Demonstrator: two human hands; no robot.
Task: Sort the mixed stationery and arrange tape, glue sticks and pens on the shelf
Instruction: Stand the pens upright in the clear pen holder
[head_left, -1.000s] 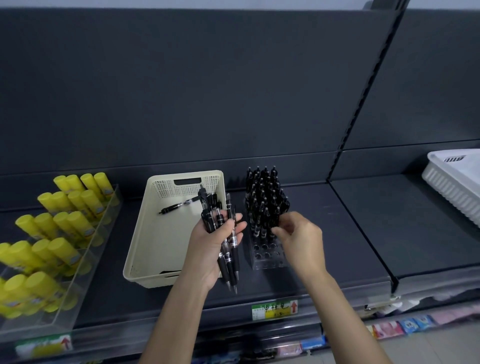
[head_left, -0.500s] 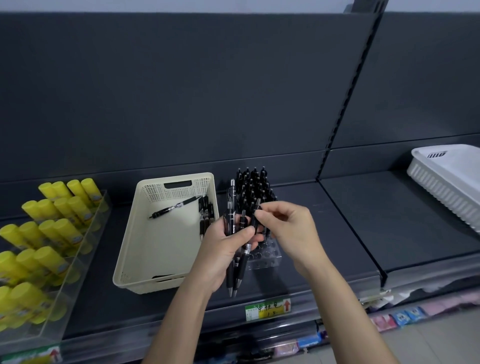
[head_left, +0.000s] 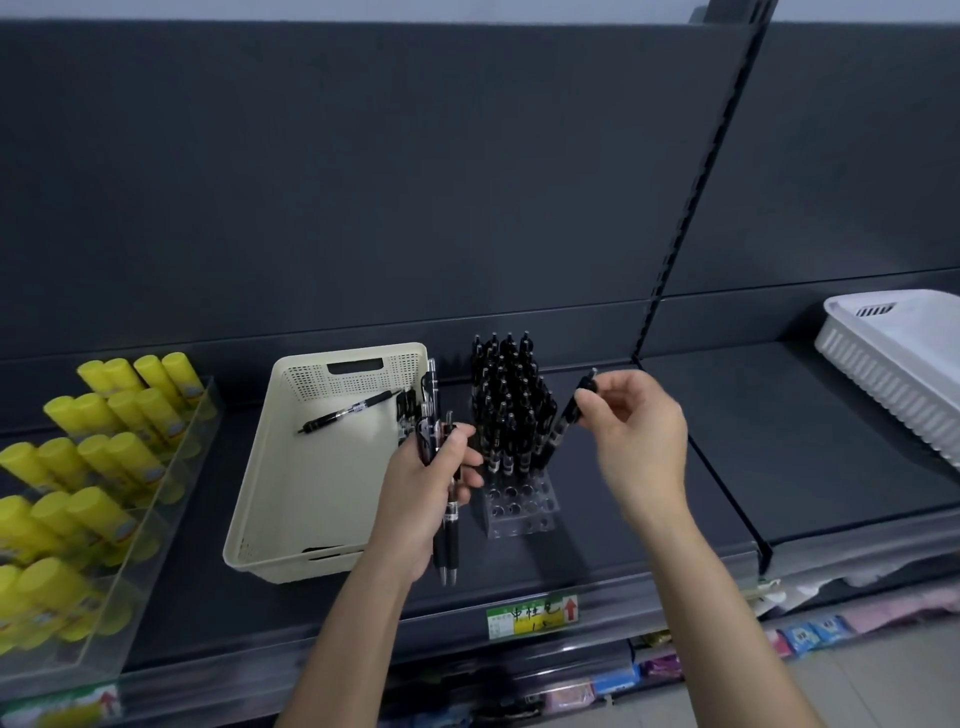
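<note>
Hands parted: right hand (head_left: 639, 441) pinches pen (head_left: 563, 423), left hand (head_left: 421, 493) grips pens (head_left: 449, 540).

Cream basket (head_left: 311, 483) ahead of me, left of centre. White basket (head_left: 893, 353) far to my right, upside down, cut by frame edge. Price label (head_left: 532, 614) low centre, handwritten, red arrow. Coloured packets (head_left: 810, 631) lower right.

def a shop imo, prob the stationery aisle: dark metal retail shelf (head_left: 831, 457) w/ slotted upright (head_left: 693, 208), price tag (head_left: 532, 616) on its front edge, glue sticks (head_left: 104, 452) & pens (head_left: 506, 410) racked in clear display holders, packaged stock (head_left: 810, 631) on the level below.
</note>
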